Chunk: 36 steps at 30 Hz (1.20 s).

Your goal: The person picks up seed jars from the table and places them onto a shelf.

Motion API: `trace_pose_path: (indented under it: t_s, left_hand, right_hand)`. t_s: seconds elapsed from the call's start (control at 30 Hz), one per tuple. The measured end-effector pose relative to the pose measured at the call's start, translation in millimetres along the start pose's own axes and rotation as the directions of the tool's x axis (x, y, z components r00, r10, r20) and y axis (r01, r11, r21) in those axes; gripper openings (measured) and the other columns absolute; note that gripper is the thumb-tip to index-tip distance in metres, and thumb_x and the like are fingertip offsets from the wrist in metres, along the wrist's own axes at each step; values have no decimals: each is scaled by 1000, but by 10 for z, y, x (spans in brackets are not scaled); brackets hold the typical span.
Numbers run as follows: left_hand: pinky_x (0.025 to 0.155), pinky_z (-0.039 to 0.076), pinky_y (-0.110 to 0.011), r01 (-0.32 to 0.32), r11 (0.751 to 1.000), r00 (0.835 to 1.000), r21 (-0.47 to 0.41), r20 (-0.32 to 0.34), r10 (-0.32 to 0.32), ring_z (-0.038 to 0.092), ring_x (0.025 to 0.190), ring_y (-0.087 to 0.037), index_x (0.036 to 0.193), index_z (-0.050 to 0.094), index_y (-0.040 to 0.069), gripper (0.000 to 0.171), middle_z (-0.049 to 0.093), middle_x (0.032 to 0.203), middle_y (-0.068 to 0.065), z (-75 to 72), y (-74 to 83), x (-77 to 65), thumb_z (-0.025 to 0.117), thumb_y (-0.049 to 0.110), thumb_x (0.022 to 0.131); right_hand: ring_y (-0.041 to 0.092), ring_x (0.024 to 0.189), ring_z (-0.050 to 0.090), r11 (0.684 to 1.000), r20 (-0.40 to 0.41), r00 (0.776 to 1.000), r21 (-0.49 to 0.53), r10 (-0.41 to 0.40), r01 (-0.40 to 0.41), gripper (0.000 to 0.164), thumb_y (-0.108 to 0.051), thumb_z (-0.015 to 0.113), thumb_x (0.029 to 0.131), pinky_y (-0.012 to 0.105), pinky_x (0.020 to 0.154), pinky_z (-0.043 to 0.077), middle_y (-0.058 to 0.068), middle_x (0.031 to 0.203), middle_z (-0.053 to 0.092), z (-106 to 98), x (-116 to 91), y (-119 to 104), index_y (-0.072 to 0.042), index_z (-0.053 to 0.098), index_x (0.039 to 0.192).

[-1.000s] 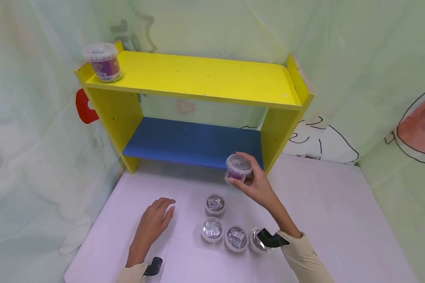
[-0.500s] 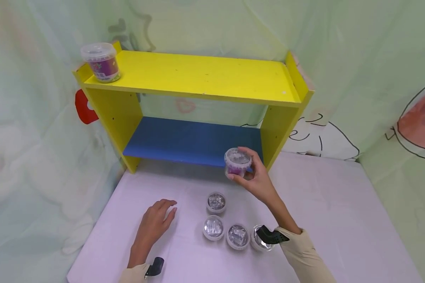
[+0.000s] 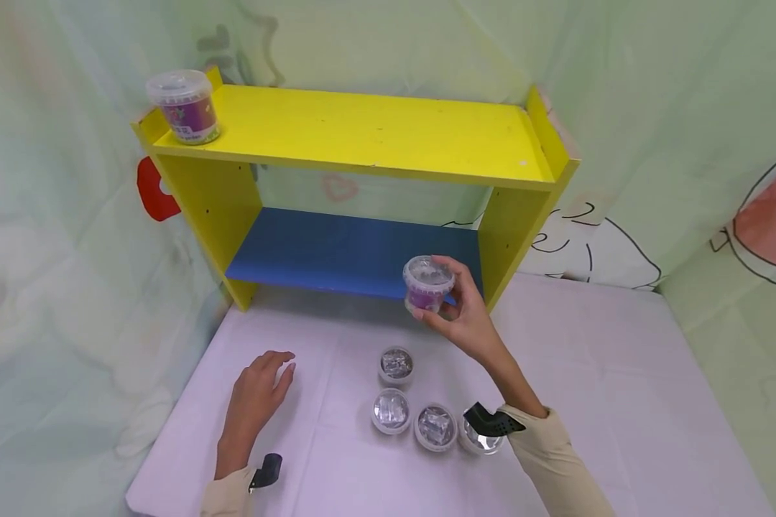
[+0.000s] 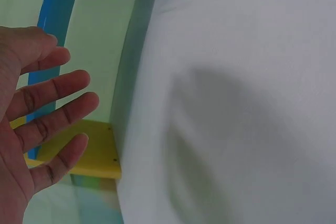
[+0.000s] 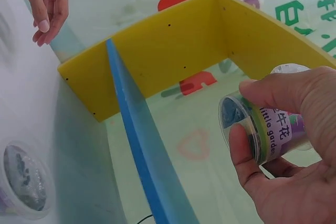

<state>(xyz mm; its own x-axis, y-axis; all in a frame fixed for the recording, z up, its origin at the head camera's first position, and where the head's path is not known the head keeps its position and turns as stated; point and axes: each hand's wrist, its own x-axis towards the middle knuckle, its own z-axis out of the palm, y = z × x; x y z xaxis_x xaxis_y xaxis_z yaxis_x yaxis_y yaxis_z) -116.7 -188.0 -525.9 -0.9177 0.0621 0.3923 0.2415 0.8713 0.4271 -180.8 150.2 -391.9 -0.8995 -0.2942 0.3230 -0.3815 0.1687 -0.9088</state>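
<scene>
My right hand grips a small clear plastic tub with a lid and a purple label, thumb on one side and fingers on the other. It holds the tub in front of the blue shelf, near its right end. In the right wrist view the tub's label shows "little garden". My left hand hovers over the left part of the table, holding nothing. Its fingers are spread and slightly bent in the left wrist view. Several similar lidded tubs stand on the table between the hands.
A yellow shelf unit with the blue lower board stands at the back of the white-covered table. Another purple-labelled tub sits on its top left corner. Printed cloth hangs around the table.
My right hand has raised the tub a little in front of the blue shelf. My left hand has drawn back to the left. The tubs on the table stay put.
</scene>
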Motion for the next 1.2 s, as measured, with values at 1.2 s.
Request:
trace_pose_path:
  t_s: [1.2]
  left_hand:
    - [81, 52, -61, 86, 969, 989, 232, -135, -55, 51, 115, -49, 142, 43, 1, 54, 35, 152, -21, -287, -707, 1091, 62, 15, 94]
  right_hand:
    - [25, 110, 59, 899, -202, 888, 63, -413, 432, 75, 0, 73, 83, 23, 90, 55, 12, 131, 49, -268, 514, -1028, -13, 35, 146]
